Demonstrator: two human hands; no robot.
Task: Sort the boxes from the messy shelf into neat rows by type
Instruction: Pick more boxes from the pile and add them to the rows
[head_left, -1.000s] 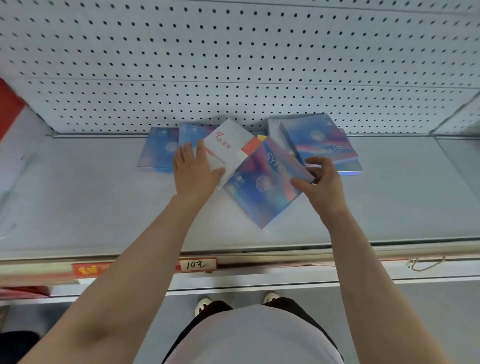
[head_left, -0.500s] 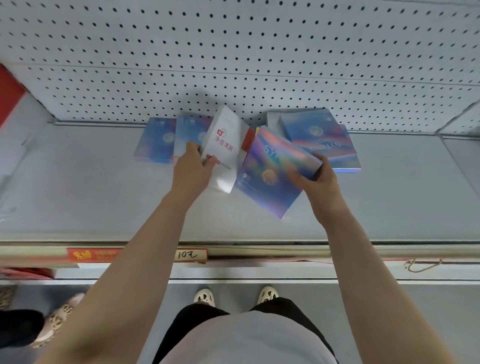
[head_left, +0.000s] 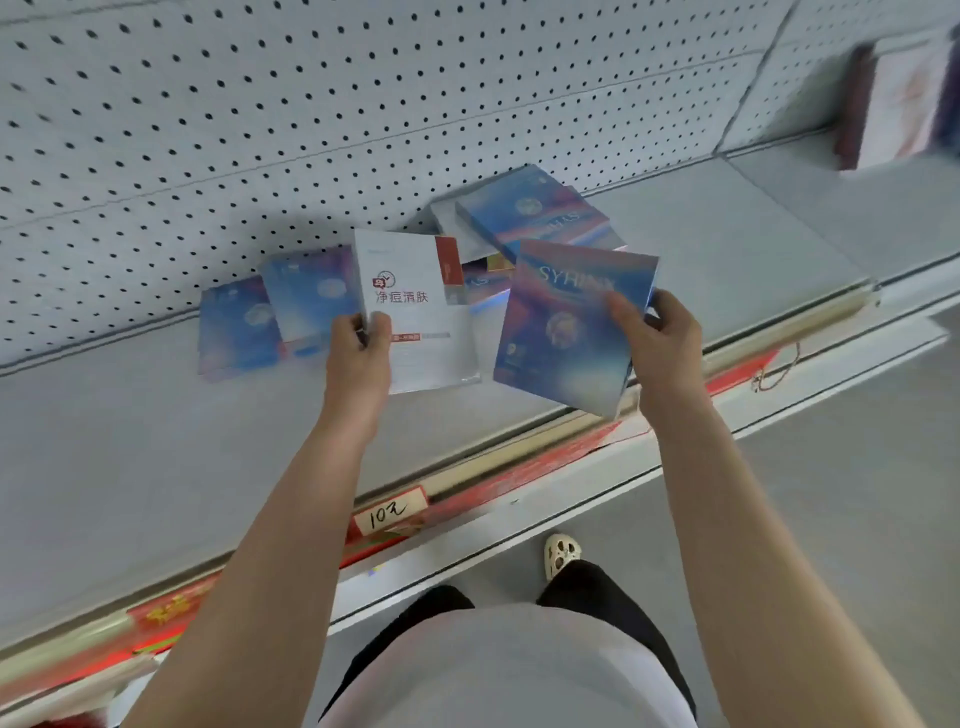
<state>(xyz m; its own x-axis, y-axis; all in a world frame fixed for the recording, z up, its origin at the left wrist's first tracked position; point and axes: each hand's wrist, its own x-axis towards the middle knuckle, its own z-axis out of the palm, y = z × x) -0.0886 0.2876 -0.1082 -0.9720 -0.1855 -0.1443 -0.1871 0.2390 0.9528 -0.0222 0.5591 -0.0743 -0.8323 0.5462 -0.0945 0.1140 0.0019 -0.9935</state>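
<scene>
Pegboard back panel (head_left: 311, 114): white, perforated, behind everything. Shelf (head_left: 156, 467): grey metal deck, red price strip along its front edge carrying a handwritten tag (head_left: 390, 514). Blue SYHINN box (head_left: 566, 322): iridescent, lifted clear of the deck and tilted face-up over the front edge; the right hand (head_left: 657, 345) grips its right side, thumb on the face and fingers curled behind, presumably to carry it to a row of its own kind. White box (head_left: 415, 312): red corner panel and red Chinese lettering, stood upright toward the viewer; the left hand (head_left: 358, 358) pinches its lower left edge, likely separating the odd type from the blue ones. Unsorted pile (head_left: 535, 213): several blue boxes overlapping at angles against the back panel, behind the two held boxes. Two blue boxes (head_left: 270, 317): lying left of the white one, overlapping, near the back, possibly a row begun. Sorting judged early; most boxes not yet aligned.
</scene>
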